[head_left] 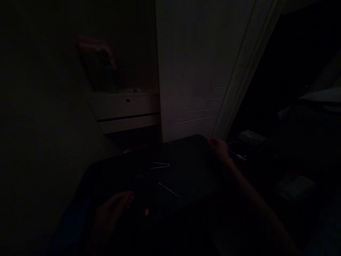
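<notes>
The scene is very dark. My left hand (115, 208) is over the near left part of a black table (191, 170), its fingers drawn together in a pinch. Whatever they hold, if anything, is too dark to name. At the table's far right edge is my right hand (220, 149), closed, with a reddish spot at its fingertips that I cannot make out. Between the hands lie two thin pale sticks (160, 167) meeting at one end, and a single thin pale stick (169, 190) nearer to me. A small orange piece (146, 212) is right of my left hand.
Behind the table stand a pale panel door (197, 71) and a drawer unit (128, 108) with a red-topped bag (97, 53) on it. To the right are a box (252, 138), a white cable (241, 156) and a pale item (298, 186) low down.
</notes>
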Motion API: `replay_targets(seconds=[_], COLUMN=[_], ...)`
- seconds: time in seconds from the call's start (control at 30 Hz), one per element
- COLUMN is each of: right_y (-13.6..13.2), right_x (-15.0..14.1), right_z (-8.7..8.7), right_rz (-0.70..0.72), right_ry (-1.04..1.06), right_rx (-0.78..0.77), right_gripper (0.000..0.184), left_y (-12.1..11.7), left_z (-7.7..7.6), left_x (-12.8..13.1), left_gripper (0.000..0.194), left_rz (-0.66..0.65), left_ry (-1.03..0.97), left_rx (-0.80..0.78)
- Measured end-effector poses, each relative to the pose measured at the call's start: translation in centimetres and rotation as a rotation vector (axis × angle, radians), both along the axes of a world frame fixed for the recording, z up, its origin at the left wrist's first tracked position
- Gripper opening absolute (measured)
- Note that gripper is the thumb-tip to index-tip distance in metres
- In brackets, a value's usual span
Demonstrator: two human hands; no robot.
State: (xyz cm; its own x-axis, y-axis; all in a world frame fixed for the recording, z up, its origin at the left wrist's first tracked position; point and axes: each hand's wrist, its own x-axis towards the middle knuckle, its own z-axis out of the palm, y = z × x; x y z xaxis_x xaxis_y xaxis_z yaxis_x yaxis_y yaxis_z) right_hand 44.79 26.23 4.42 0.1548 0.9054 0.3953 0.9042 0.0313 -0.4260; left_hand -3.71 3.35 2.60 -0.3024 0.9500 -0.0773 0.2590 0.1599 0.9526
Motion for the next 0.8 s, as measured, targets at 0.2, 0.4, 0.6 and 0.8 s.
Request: replay_targets(seconds=[0.2, 0.4, 0.6, 0.8], right_y=[1.2, 0.5, 0.4, 0.2], right_x=[1.6, 1.6, 1.6, 1.9], right_z=[-0.5, -1.9, -2.0, -1.4], right_rz=[-0.038, -0.014, -0.020, -0.029], right_ry=[-0.110, -0.136, -0.112, -0.088], right_rx=[-0.135, -0.198, -0.174, -0.143], right_gripper=[0.029, 0.028, 0.030, 0.039], left_y=[0.1, -0.1, -0.2, 0.0], left_z=[-0.5, -0.5, -0.2, -0.9], left_x=[0.0, -0.1, -0.1, -0.4], left_gripper=[0.064, 0.060, 0.053, 0.054], left_rz=[0.025, 0.017, 0.011, 0.018], left_ry=[0.028, 0.021, 0.057, 0.061], left_rx=[-0.024, -0.017, 0.002, 0.005])
